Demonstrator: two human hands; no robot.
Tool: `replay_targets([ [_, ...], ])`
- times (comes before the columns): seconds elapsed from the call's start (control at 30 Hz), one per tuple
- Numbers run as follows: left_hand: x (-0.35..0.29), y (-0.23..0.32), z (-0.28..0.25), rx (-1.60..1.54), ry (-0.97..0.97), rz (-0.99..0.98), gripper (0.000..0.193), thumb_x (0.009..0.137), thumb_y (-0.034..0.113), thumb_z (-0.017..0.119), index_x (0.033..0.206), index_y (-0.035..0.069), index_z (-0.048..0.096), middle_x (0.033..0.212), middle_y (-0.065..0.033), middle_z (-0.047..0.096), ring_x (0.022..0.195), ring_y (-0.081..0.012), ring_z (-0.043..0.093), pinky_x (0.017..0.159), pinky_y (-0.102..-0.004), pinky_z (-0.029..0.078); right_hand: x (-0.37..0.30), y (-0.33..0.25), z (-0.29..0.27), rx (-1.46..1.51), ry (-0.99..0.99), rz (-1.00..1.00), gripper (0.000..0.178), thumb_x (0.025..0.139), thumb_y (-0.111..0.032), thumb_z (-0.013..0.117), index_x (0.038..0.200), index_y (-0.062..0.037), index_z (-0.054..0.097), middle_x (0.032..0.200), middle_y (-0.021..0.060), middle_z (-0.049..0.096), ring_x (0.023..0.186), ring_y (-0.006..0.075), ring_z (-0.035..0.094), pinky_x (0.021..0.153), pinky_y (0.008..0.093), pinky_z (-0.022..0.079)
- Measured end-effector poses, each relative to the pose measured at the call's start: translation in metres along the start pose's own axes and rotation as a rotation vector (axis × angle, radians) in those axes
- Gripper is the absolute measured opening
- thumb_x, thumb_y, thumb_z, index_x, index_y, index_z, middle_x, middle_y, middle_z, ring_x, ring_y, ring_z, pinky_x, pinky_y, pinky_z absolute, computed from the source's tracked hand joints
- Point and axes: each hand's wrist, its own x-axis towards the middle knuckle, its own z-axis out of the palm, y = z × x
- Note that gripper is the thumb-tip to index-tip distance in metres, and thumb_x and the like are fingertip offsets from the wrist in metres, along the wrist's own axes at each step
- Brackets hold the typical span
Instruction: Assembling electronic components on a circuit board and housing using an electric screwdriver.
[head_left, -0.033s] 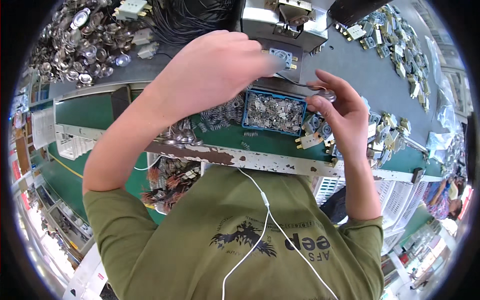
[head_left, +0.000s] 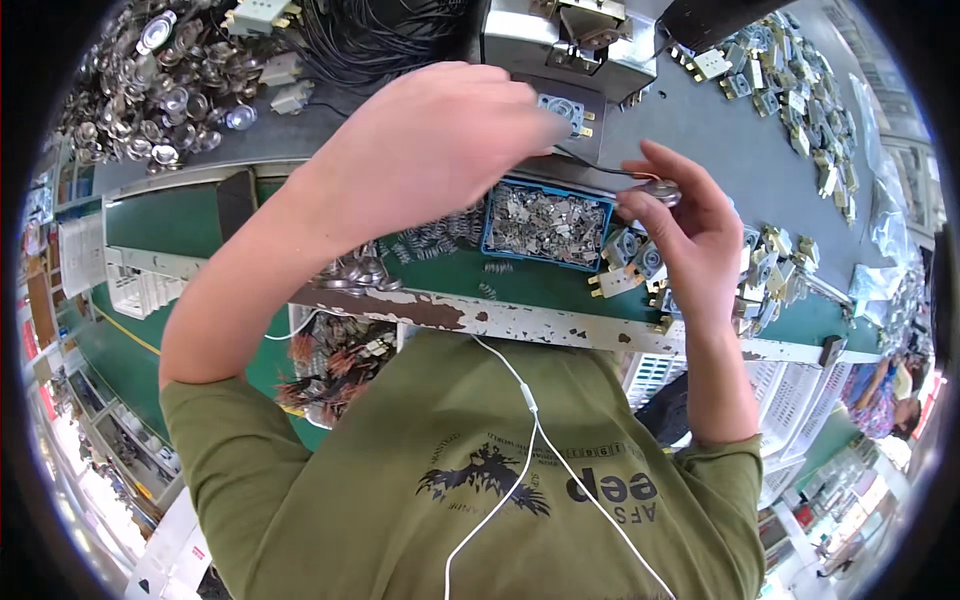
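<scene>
My left hand [head_left: 450,130] reaches over the work area with its fingers curled. Its fingertips are smeared and mostly hidden, so what they pinch cannot be made out. Just beyond them, a blue-grey plastic socket-like part [head_left: 563,114] with brass prongs sits on a metal plate. My right hand [head_left: 695,215] grips a round shiny metal disc [head_left: 660,192] between thumb and fingers. A thin dark cable [head_left: 600,168], with an orange wire showing near the disc, runs from there toward my left fingertips. Below the hands lies a blue tray [head_left: 487,225] full of small metal pieces.
Metal discs [head_left: 175,100] heap at the left, beside black cables [head_left: 385,45]. A metal machine [head_left: 500,40] stands ahead. Plastic parts with prongs lie far right [head_left: 800,100] and near my right wrist [head_left: 770,265]. Springs [head_left: 440,235] lie left of the tray; the bench edge [head_left: 540,322] is chipped.
My right hand has shifted slightly to the right with the disc, which is turned a little. The left hand stays at nearly the same place.
</scene>
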Motion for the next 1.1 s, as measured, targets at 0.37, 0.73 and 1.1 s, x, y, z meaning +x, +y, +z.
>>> replay_targets([
  [0.37,0.008,0.014,0.002,0.08,0.093,0.085,0.008,0.082,0.016,0.067,0.088,0.011,0.067,0.079,-0.0001,0.06,0.081,-0.0175,0.067,0.069,-0.033,0.055,0.002,-0.009,0.016,0.243,0.021,0.06,0.046,0.102,-0.004,0.063,0.145,0.0063,0.049,0.124,0.0203,0.068,0.103,0.0215,0.073,0.091,0.0327,0.06],
  [0.73,0.002,0.005,-0.006,-0.141,0.053,0.001,0.016,0.085,0.019,0.074,0.097,0.009,0.07,0.078,-0.0062,0.06,0.074,-0.0258,0.066,0.065,-0.0389,0.053,0.01,0.001,0.01,0.297,-0.066,-0.085,0.041,0.101,-0.002,0.063,0.139,0.0064,0.051,0.13,0.0229,0.065,0.111,0.0251,0.071,0.102,0.0368,0.056],
  [1.1,0.007,0.007,-0.027,-0.069,-0.04,-0.037,0.013,0.087,0.019,0.074,0.095,0.01,0.07,0.081,-0.0066,0.061,0.077,-0.0273,0.065,0.067,-0.0397,0.052,0.021,0.001,0.005,0.682,-0.209,0.164,0.047,0.109,-0.008,0.049,0.152,0.0084,0.039,0.145,0.0276,0.056,0.124,0.0305,0.066,0.104,0.0398,0.056],
])
